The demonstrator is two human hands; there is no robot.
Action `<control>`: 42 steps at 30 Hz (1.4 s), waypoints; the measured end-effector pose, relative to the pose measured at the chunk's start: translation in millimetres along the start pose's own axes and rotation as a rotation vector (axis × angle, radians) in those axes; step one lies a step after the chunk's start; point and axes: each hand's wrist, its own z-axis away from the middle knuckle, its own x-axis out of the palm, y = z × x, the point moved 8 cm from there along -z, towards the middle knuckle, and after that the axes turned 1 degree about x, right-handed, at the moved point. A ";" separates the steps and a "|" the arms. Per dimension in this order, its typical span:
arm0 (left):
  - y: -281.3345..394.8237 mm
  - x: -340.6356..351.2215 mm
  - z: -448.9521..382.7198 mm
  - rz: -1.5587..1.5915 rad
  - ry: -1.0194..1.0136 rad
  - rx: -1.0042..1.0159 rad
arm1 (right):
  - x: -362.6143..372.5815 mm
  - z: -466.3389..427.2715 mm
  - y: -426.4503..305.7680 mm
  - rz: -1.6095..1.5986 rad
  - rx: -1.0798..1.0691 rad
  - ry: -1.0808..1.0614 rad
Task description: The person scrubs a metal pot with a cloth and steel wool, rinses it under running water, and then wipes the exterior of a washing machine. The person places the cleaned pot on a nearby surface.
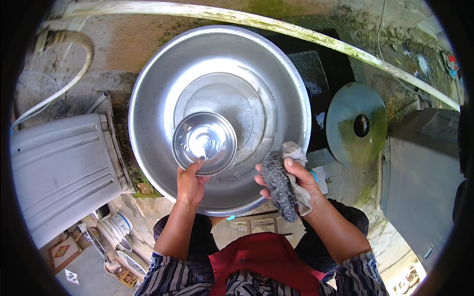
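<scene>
A wide metal basin (148,107) with some clear water in its bottom stands before me. My left hand (190,184) grips the near rim of a small shiny metal bowl (218,155), thumb inside it and fingers below. The bowl is held over the near left part of the basin, its inside facing up. At the basin's near right rim, my right hand (301,177) holds a dark grey metal scouring pad (278,187) together with a crumpled pale cloth (303,196). The pad lies across the fingers, and the cloth sits between it and my thumb.
A pale, mossy pole (274,25) crosses beyond the basin. To the right are a round greenish disc with a hole (342,140) and a large grey box-like object (418,185). A grey ribbed plastic panel (66,155), a hose (83,70) and a white bucket (120,224) are at left.
</scene>
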 end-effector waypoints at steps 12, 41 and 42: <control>-36.4 10.8 15.5 -0.051 0.089 -0.268 | -7.5 0.7 9.3 0.153 -0.120 0.102; 161.5 36.8 207.2 0.064 -0.023 -0.327 | 210.7 159.9 28.4 0.193 -0.233 0.235; 164.9 32.4 208.7 0.052 -0.025 -0.321 | 216.0 158.5 28.8 0.222 -0.246 0.246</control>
